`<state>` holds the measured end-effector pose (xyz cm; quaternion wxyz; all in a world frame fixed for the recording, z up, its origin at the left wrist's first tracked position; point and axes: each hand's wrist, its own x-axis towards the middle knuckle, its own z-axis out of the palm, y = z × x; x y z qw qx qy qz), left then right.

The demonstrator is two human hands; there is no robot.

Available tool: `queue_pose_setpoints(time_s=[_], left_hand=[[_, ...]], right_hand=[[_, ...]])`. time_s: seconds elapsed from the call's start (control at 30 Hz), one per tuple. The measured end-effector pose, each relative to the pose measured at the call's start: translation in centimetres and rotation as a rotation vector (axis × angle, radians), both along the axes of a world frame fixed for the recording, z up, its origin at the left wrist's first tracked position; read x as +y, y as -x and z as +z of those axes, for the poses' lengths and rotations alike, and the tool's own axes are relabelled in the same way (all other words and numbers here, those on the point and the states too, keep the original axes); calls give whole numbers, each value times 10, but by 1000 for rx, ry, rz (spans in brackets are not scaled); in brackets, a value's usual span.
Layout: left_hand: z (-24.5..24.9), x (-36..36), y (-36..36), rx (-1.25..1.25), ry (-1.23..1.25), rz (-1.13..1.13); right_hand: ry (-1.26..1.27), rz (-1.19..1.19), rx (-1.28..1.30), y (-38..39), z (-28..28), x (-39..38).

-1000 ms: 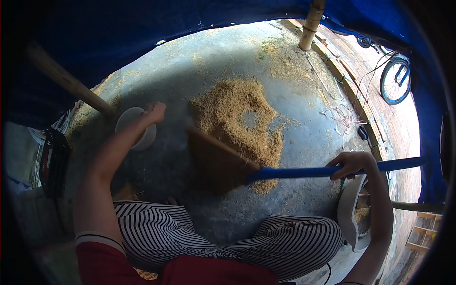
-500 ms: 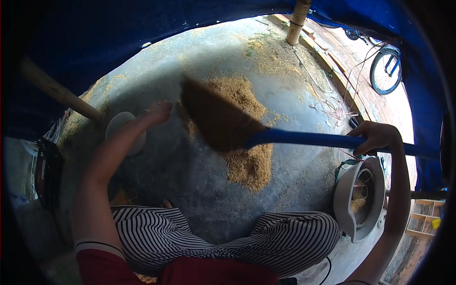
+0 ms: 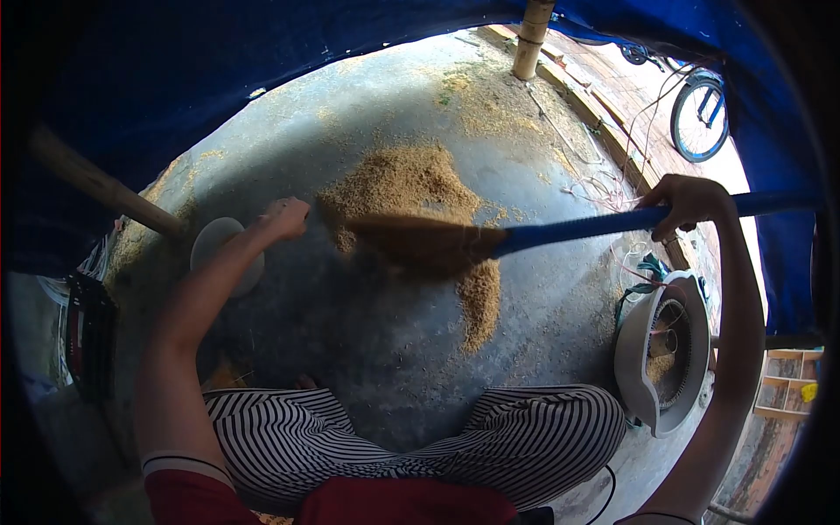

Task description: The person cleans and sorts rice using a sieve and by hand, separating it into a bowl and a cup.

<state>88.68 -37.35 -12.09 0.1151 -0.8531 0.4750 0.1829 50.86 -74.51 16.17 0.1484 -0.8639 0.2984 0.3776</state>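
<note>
My right hand [image 3: 687,199] grips the blue handle [image 3: 586,227] of a broom. Its brown brush head [image 3: 420,247] lies low across a pile of tan grain husks [image 3: 398,184] on the grey concrete floor [image 3: 350,324]. A narrower strip of husks [image 3: 479,302] trails down below the brush toward me. My left hand [image 3: 284,217] is stretched out, fingers curled, at the left edge of the husk pile, right beside a white bowl [image 3: 223,249] on the floor. My striped trousers [image 3: 394,437] fill the bottom of the view.
A white fan housing [image 3: 661,354] with husks inside lies on the floor at right. Bamboo poles stand at top centre [image 3: 531,39] and left [image 3: 96,188]. A blue tarp [image 3: 219,61] hangs around. A bicycle wheel [image 3: 697,118] and loose wires [image 3: 604,184] are at upper right.
My right hand has risen and drawn the broom back; the brush head swept from the pile's upper left down across it, spreading husks. My left hand stayed by the bowl.
</note>
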Motion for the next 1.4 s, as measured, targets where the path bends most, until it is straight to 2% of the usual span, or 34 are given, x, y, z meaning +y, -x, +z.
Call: queue_pose_setpoints(time_s=[0.17, 0.23, 0.43, 0.57, 0.63, 0.7, 0.83, 0.87, 0.9, 1.03, 1.1, 1.13, 1.17, 1.23, 1.3, 1.4], left_hand=[[12, 0, -2, -16, 58, 21], [13, -1, -5, -12, 54, 34], [-1, -10, -17, -5, -40, 36], [6, -20, -7, 17, -27, 17], [0, -25, -5, 4, 23, -15], [0, -27, -2, -11, 75, -40], [15, -34, 12, -1, 58, -75], [19, -35, 15, 4, 40, -82], [16, -36, 13, 0, 42, -91], [15, -32, 11, -5, 63, -100], [21, -30, 11, -21, 64, -108], [18, -28, 9, -15, 36, -97], [15, -27, 7, -7, 7, -85], [8, -26, 1, 24, -22, -84], [3, -27, -2, 58, -53, -84], [0, -32, -3, 44, -135, -101]], right_hand=[[33, -92, -10, 7, 28, 22], [111, -53, 48, 11, 42, 40], [6, 102, 289, 18, 51, 55], [293, 199, 494, 12, 41, 53], [453, 288, 464, 6, 40, 43], [547, 432, 213, -2, 46, 33], [696, 504, -8, -12, 52, 34], [782, 596, -121, -7, 49, 29], [786, 423, -37, -14, 51, 33], [826, 384, -132, 6, 67, 37], [676, 192, -141, 34, 77, 20], [647, 237, -172, 53, 79, 4], [550, 30, -167, 67, 81, 1], [433, -57, -174, 85, 86, 11], [391, -100, -225, 99, 81, 10], [231, -378, -197, 120, 58, 8]])
